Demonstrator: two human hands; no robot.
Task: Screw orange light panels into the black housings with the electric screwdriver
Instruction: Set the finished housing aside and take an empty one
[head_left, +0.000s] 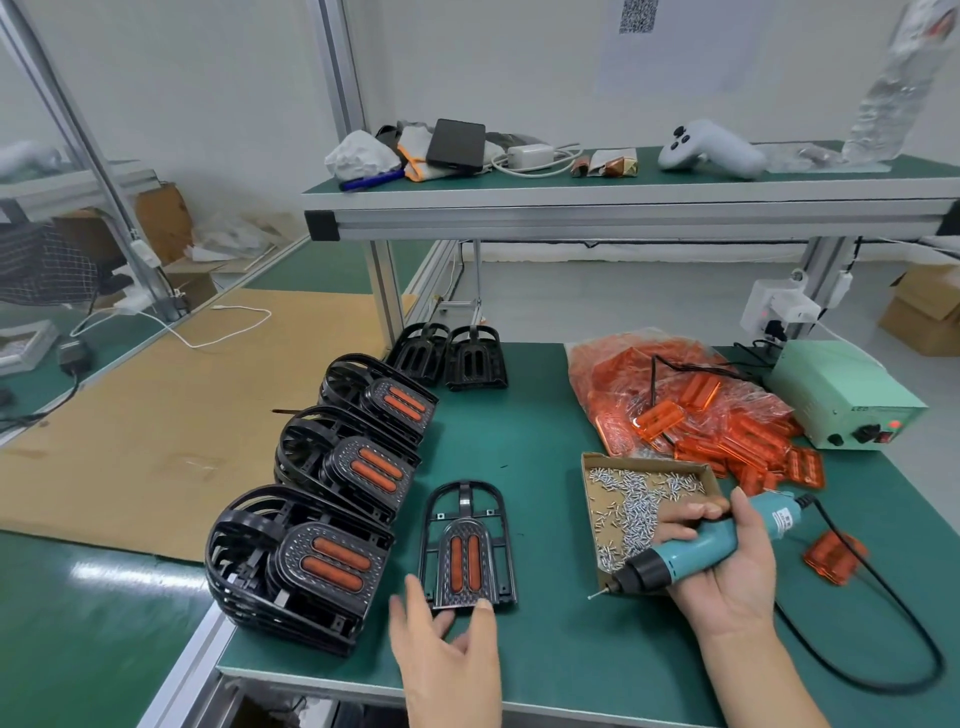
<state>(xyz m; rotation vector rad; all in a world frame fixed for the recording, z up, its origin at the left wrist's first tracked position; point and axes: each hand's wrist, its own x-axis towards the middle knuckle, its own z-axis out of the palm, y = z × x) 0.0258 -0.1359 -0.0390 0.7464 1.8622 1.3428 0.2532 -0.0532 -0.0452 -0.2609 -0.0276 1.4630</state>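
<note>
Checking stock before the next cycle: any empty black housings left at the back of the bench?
Yes, two empty black housings stand side by side at the bench's far edge, behind the stacks of finished units.

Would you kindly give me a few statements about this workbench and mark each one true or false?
1. The right hand grips the electric screwdriver. True.
2. The housing lying flat by the left hand has no orange panel. False: two orange strips show in it.
3. The cardboard tray holds screws. True.
4. The loose orange panels are stacked on the upper shelf. False: they lie in a plastic bag on the bench.
5. Two empty housings stand at the back. True.
</note>
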